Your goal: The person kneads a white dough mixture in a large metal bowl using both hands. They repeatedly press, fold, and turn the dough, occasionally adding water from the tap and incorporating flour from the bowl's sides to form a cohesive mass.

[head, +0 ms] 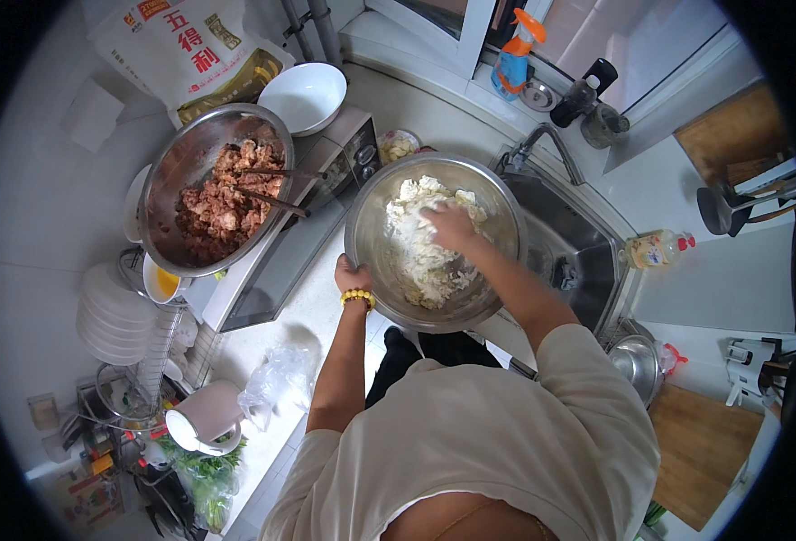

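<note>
A large stainless steel bowl [371, 196] stands in front of me, partly beside the sink. In it lies a shaggy mass of flour and dough [415, 243], white at the top and lumpy lower down. My left hand [353, 276], with a yellow bead bracelet at the wrist, grips the bowl's left rim. Inside the bowl my right hand [449, 225] touches the flour, its fingers slightly blurred and partly hidden in it; whether they close on any dough is unclear. At the upper left, a second steel bowl [161, 189] holds minced meat [228, 203] with two chopsticks [272, 201] in it.
A white enamel bowl [303, 98] and a flour bag [188, 47] are behind the meat bowl. To the right is the sink [590, 237] with its faucet [553, 135]. An electric kettle [205, 416], a plastic bag [279, 382] and leafy greens [208, 473] stand at the lower left.
</note>
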The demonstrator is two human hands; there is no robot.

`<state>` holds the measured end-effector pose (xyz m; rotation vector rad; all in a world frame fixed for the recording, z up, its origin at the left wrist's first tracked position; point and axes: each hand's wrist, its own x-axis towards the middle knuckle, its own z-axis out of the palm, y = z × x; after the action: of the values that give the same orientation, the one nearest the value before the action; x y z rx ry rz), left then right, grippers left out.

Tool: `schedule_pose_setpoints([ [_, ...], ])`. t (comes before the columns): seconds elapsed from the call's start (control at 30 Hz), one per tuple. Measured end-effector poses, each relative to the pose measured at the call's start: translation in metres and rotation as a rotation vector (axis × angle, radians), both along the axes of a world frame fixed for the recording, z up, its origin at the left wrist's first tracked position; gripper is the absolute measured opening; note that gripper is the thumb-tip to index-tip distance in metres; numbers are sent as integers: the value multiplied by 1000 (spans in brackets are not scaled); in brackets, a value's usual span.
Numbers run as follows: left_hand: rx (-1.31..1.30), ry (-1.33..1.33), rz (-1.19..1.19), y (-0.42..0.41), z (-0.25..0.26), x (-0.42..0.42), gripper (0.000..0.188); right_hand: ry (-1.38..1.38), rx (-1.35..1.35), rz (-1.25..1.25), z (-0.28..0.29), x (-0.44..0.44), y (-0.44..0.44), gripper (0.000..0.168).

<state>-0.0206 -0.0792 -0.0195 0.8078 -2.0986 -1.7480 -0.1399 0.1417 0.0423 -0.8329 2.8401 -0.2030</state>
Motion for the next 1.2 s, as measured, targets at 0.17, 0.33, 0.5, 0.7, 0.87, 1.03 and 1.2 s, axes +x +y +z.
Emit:
schedule_pose_setpoints([
  [0.17, 16, 8, 47, -2, -11, -1, 19, -208, -118, -336, 2, 9, 38, 60],
  [0.33, -34, -36, 10, -1, -1, -4, 18, -254, 125, -388, 4, 78, 64, 55],
  [0.5, -113, -93, 13, -3, 5, -2, 18, -666, 198, -212, 43, 26, 55, 35],
  [0.7, -255, -66, -16, -1, 8, -2, 17, -385, 91, -563, 17, -45, -13, 44],
  [0.87, -250, -121, -4, -6, 20, -4, 15, -135, 182, -226, -14, 31, -67, 62],
  [1.03, -190, -60, -85, -13, -23, -12, 14, 31, 94, 29, -45, 55, 34, 53],
  [1.2, -197, 54, -204, 8, -23, -52, 15, -64, 55, -496, 12, 66, 61, 57],
])
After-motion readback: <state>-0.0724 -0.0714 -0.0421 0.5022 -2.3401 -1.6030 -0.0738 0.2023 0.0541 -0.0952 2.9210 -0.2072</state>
